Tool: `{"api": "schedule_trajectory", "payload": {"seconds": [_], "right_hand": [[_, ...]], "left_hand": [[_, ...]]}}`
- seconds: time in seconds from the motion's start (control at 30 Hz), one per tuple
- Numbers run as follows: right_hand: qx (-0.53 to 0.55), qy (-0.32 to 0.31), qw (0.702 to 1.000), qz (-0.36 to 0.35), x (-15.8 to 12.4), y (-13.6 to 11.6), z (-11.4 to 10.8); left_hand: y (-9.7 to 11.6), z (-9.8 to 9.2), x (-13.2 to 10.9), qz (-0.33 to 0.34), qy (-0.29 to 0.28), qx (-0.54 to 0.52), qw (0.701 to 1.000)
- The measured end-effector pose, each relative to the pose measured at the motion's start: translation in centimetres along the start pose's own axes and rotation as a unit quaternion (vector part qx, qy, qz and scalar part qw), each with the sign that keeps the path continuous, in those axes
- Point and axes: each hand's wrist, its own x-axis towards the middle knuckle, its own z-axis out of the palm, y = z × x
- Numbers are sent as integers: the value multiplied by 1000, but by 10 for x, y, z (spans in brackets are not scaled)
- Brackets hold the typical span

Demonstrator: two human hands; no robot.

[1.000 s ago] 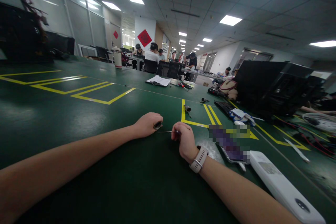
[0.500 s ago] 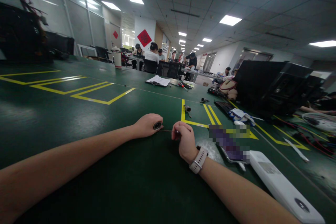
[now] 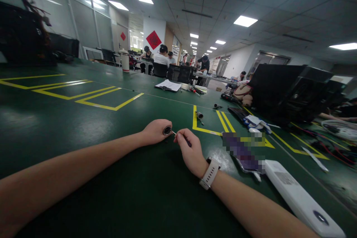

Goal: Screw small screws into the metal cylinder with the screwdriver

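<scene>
My left hand (image 3: 154, 132) is closed around a small hollow round metal part (image 3: 167, 130), its dark open end facing me. My right hand (image 3: 192, 152), with a pale watch strap on the wrist, pinches a thin screwdriver (image 3: 173, 132). The screwdriver's slim shaft points left, its tip at the rim of the metal part; whether it goes inside I cannot tell. Its dark handle is mostly hidden in my palm. Both hands are just above the green table (image 3: 134, 186). A tiny dark piece (image 3: 166, 141) shows below the metal part.
Beyond my right hand, a similar metal part (image 3: 199, 115) lies inside yellow tape, with another (image 3: 216, 106) behind it. To the right are a partly blurred phone (image 3: 242, 154), a long white device (image 3: 301, 197) and a black case (image 3: 287, 93). A clipboard (image 3: 169, 86) lies farther back.
My right hand has turned and lowered slightly, so the screwdriver shaft now slants up toward the metal part's opening. Earlier it lay nearly level beneath it. My left hand has barely moved.
</scene>
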Motion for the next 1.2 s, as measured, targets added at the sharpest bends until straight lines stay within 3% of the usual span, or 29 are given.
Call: {"api": "schedule_trajectory", "payload": {"seconds": [0.17, 0.57, 0.7, 0.97, 1.2], "right_hand": [[97, 11, 994, 55, 3, 5, -1], [312, -23, 937, 156, 10, 16, -3], [332, -12, 930, 157, 11, 16, -3], [293, -13, 945, 143, 6, 17, 2], [336, -40, 924, 177, 9, 14, -3]], "left_hand": [[1, -1, 0, 0, 14, -11, 1000], [-6, 2, 0, -11, 84, -68, 994], [-7, 3, 0, -12, 92, -68, 993], [-3, 0, 0, -15, 95, -54, 994], [-7, 2, 0, -6, 100, -92, 991]]}}
